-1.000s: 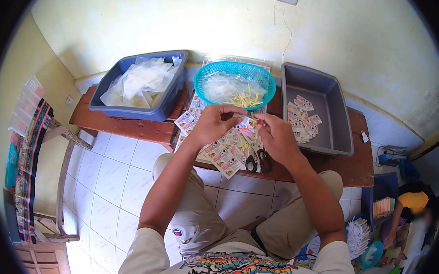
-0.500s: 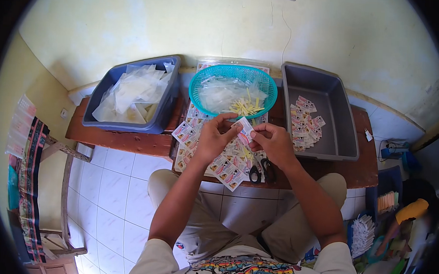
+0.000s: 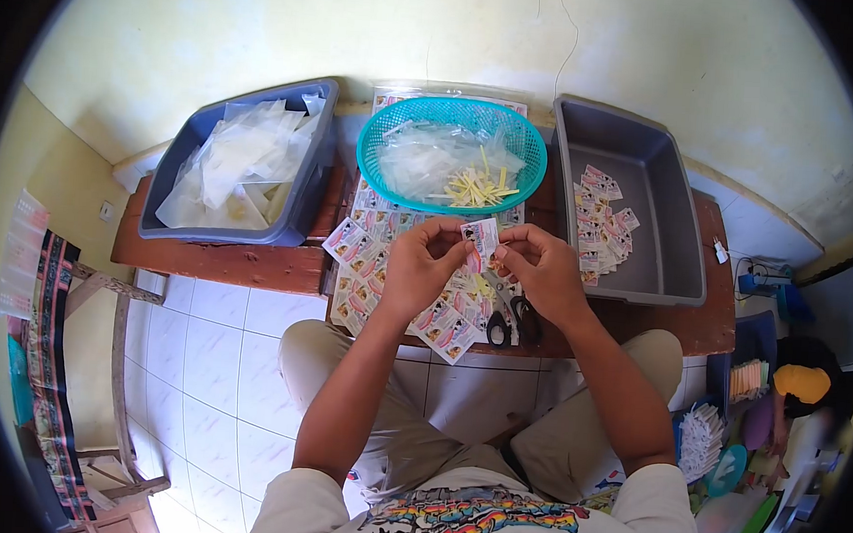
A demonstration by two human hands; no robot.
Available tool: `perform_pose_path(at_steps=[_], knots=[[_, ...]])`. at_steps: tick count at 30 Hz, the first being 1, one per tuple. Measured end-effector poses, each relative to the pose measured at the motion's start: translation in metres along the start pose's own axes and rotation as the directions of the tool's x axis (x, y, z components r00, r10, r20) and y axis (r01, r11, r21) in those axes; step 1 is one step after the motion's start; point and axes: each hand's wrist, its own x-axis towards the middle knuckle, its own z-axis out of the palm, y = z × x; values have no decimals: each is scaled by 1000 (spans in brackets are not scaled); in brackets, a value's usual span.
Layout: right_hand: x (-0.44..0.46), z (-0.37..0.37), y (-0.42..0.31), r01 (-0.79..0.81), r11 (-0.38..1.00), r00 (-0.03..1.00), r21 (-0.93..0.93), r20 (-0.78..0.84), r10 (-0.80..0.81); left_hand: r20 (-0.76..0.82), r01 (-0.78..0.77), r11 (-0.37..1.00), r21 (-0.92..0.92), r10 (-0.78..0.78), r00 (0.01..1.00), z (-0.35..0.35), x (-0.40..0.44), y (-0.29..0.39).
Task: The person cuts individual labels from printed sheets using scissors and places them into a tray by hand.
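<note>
Between my two hands is a small printed label (image 3: pixel 481 240), held up just in front of the teal basket. My left hand (image 3: pixel 425 262) pinches its left side with thumb and forefinger. On the label's right side, my right hand (image 3: pixel 544 273) grips with thumb and fingers. Printed label sheets (image 3: pixel 367 288) cover the bench beneath my hands. Black-handled scissors (image 3: pixel 512 324) lie by my right wrist. The teal basket (image 3: pixel 362 157) holds clear plastic bags (image 3: pixel 417 165) and a bunch of thin yellow strips (image 3: pixel 479 187).
A grey tub (image 3: pixel 653 278) at right contains cut labels (image 3: pixel 602 227). At left, a blue-grey tub (image 3: pixel 177 147) is heaped with plastic sheets (image 3: pixel 244 151). Both stand on the brown wooden bench (image 3: pixel 277 270). Another person (image 3: pixel 801 383) is at far right beside more containers.
The label has turned more upright between my fingers, and my right fingers have shifted on it. The camera view has moved slightly. The person at far right has shifted.
</note>
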Motion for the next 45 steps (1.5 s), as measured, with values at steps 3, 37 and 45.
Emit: perform_pose_path(at_steps=[3, 37, 45], knots=[[-1, -2, -1, -12, 1000, 1000, 14, -3, 12, 18, 19, 999, 37, -20, 1000, 4, -3, 8], [-51, -13, 29, 174, 842, 984, -510, 128, -126, -116, -45, 995, -86, 34, 993, 26, -30, -15], [-63, 2, 42, 84, 581, 981, -809, 168, 92, -114, -71, 995, -68, 63, 992, 28, -29, -13]])
